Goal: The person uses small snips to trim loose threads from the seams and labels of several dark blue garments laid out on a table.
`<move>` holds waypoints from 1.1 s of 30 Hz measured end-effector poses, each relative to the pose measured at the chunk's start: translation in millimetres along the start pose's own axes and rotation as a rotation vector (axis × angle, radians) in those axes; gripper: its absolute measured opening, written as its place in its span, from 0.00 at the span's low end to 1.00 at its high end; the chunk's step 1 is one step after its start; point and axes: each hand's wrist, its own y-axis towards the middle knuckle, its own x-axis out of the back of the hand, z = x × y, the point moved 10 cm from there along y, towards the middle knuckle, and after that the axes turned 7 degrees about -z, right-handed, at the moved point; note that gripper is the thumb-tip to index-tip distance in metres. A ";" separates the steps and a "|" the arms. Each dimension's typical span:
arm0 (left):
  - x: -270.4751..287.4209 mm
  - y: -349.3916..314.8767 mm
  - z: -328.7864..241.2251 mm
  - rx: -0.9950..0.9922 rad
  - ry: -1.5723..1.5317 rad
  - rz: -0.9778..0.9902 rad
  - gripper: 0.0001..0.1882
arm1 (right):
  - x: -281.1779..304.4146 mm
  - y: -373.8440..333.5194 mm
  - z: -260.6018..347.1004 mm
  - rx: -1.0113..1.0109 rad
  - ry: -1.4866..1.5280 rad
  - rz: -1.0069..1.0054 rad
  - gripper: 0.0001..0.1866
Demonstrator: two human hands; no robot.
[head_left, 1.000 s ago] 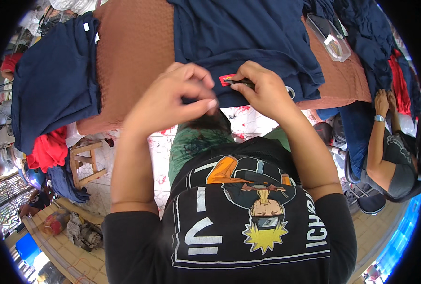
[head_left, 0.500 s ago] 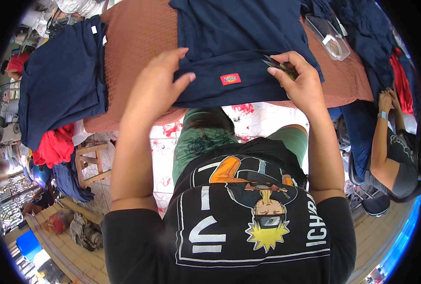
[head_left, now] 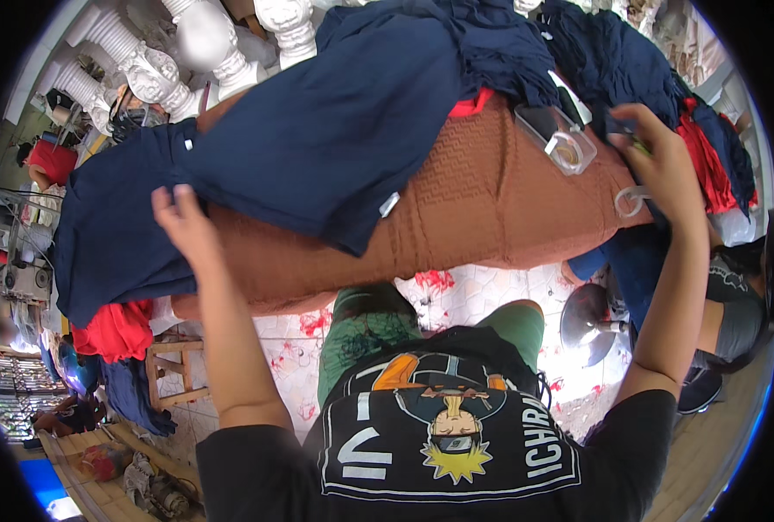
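Observation:
A navy blue garment [head_left: 317, 130] with a small white tag lies slanted across the brown cloth-covered table [head_left: 491, 209]. Its left end overlaps a stack of folded navy garments [head_left: 113, 235] hanging over the table's left end. Beside that stack is my left hand [head_left: 189, 230], fingers apart and holding nothing. At the table's right end, my right hand [head_left: 670, 165] is closed around small thread snips [head_left: 639, 145], of which mostly a yellow-green bit shows; the blades are blurred against dark cloth.
Near my right hand are a clear plastic case [head_left: 577, 150] and a white ring [head_left: 630, 202]. Navy clothes [head_left: 613, 61] and red cloth [head_left: 704, 161] pile at the right, where a co-worker [head_left: 730, 304] sits. White ornate columns [head_left: 148, 70] stand behind the table.
The navy garment with the red label has left the spot before me. A navy garment now slants toward the left stack. My left hand moved left and down; my right moved right with the snips.

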 end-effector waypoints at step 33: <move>5.8 -52.1 -5.0 0.266 0.613 1.350 0.15 | -212.4 -87.7 13.8 -0.549 0.770 0.655 0.14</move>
